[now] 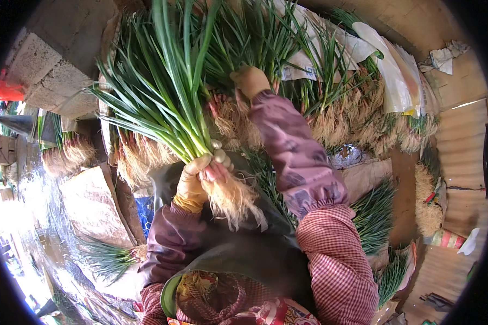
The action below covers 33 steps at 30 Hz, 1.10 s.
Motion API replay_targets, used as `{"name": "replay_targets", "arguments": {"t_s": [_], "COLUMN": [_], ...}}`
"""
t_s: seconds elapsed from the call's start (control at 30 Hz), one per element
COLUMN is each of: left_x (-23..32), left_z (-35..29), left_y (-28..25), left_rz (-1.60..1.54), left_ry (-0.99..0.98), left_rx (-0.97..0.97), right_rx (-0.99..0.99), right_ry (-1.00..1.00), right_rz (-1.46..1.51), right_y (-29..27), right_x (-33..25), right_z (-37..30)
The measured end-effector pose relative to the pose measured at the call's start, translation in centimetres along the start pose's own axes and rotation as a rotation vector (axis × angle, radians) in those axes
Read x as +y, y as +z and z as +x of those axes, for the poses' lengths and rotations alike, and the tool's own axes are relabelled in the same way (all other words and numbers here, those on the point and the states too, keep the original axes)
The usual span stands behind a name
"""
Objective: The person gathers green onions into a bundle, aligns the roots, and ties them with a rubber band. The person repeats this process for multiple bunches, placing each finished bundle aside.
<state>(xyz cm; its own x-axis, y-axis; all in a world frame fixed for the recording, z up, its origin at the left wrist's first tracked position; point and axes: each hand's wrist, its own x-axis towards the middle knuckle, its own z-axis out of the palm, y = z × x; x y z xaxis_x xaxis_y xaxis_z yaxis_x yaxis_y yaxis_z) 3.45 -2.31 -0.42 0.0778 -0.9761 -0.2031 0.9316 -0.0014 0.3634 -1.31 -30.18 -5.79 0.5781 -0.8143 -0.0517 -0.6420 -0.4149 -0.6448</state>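
My left hand (196, 177), in a tan glove, grips a thick bunch of green onions (165, 86) near its white base, with the pale roots (233, 197) hanging below the fist and the leaves fanning up and left. My right hand (250, 81), also gloved, reaches forward into a large heap of green onions (336, 108) stacked with their roots toward me; its fingers are hidden among the stalks. Purple sleeve covers sit on both forearms over a red checked shirt.
White sacks (390, 70) lie over the far right of the heap. More onion bunches lie at the right (377, 214) and lower left (106, 257). Concrete blocks (43, 76) stand at upper left. A dark apron (238, 249) covers my lap. Wet ground spreads at left.
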Motion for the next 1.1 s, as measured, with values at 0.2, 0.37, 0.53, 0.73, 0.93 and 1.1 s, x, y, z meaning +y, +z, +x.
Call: {"name": "replay_targets", "arguments": {"t_s": [0.2,0.37,0.53,0.73,0.93,1.1], "left_x": [-0.6,-1.1,0.2,0.2,-0.2,-0.8], "left_z": [1.3,1.2,-1.2,-0.5,0.0,0.9], "left_y": [-2.7,-0.8,-0.4,-0.5,-0.2,-3.8], "left_rz": [0.283,0.174,0.013,-0.068,-0.039,0.266], "left_ry": [-0.048,0.070,0.087,-0.016,-0.028,-0.086], "left_rx": [0.222,0.120,-0.070,-0.061,-0.097,0.037], "right_rx": [0.167,0.332,-0.205,0.106,0.157,-0.053], "right_ry": [-0.357,-0.322,-0.511,-0.020,0.002,-0.135], "right_rz": [-0.026,0.153,-0.308,-0.393,-0.636,-0.155], "right_y": [1.7,6.0,3.8,-1.1,0.3,-1.5], "right_x": [-3.4,1.5,7.0,-1.1,1.9,-2.5], "right_z": [-14.2,-13.9,-16.6,-12.5,-4.4,-12.4]}}
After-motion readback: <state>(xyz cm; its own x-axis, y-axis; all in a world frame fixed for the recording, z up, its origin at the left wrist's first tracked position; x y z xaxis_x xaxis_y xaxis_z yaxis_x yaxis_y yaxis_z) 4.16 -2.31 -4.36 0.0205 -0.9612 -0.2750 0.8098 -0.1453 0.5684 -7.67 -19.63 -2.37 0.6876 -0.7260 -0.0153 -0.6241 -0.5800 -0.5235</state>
